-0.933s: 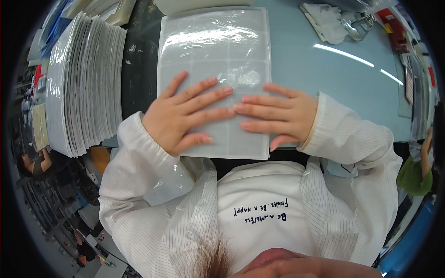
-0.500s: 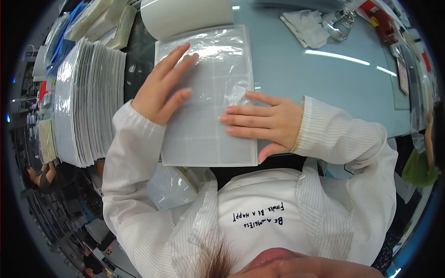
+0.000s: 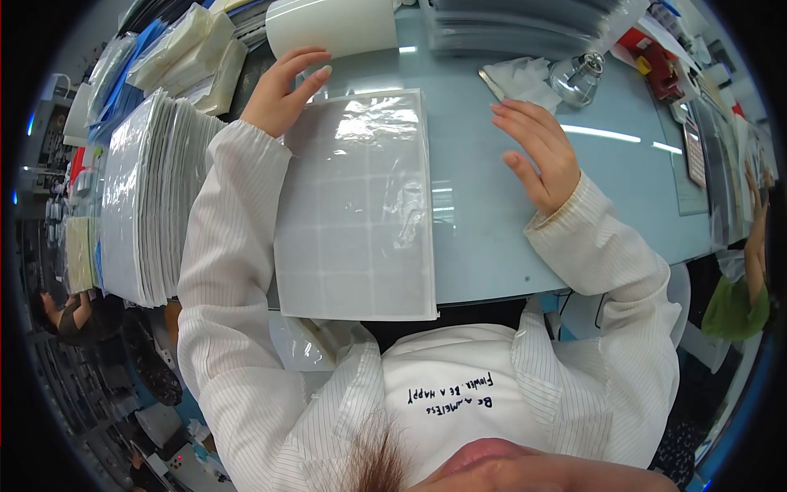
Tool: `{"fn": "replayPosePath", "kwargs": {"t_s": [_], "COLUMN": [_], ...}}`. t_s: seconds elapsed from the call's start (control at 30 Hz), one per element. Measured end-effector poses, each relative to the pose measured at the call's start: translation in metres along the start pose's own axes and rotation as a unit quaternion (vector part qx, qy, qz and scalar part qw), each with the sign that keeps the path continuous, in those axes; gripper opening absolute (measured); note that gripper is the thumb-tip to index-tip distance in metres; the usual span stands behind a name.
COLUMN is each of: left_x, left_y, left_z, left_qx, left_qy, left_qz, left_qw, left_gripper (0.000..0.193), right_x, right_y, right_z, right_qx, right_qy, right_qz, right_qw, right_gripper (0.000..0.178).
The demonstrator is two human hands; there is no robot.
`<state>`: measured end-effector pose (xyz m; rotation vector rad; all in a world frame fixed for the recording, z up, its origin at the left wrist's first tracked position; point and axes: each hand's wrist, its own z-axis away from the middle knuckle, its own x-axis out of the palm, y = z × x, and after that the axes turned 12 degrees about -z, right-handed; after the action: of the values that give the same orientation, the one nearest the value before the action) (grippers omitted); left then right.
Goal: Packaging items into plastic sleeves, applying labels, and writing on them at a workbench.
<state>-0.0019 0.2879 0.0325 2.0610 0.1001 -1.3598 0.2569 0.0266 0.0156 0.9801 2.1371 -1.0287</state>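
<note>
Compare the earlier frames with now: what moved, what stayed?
Both hands came off the bagged white sheet. The left hand slid up to its top left corner, fingers curled at the edge. The right hand lifted away to the right onto the blue table, open and empty. The sheet stayed flat at the table edge, the stack of sheets beside it.

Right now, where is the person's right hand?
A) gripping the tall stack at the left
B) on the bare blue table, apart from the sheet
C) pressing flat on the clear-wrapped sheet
B: the right hand lies open on the blue table, clear of the wrapped sheet.
</note>
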Motion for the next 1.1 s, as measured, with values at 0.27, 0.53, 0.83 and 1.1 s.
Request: {"fn": "replayPosePath", "kwargs": {"t_s": [0.27, 0.53, 0.83, 1.1], "left_x": [0.010, -0.004, 0.013, 0.035], "left_y": [-0.034, -0.034, -0.094, -0.098], "left_z": [-0.037, -0.060, -0.034, -0.029], "left_qx": [0.105, 0.048, -0.157, -0.187], "left_qy": [0.071, 0.015, 0.053, 0.115], "left_qz": [-0.102, 0.071, 0.004, -0.109], "left_qw": [0.987, 0.996, 0.986, 0.969], "left_gripper": [0.032, 0.029, 0.033, 0.053], "right_x": [0.012, 0.023, 0.001, -0.043], "right_y": [0.044, 0.076, 0.080, 0.037], "right_z": [-0.013, -0.019, -0.027, -0.033], "right_qx": [0.168, 0.164, 0.208, 0.143], "right_qy": [0.020, -0.073, -0.176, -0.048], "right_qz": [0.096, 0.233, 0.307, 0.229], "right_qw": [0.981, 0.956, 0.912, 0.961], "right_gripper": [0.028, 0.016, 0.043, 0.045]}}
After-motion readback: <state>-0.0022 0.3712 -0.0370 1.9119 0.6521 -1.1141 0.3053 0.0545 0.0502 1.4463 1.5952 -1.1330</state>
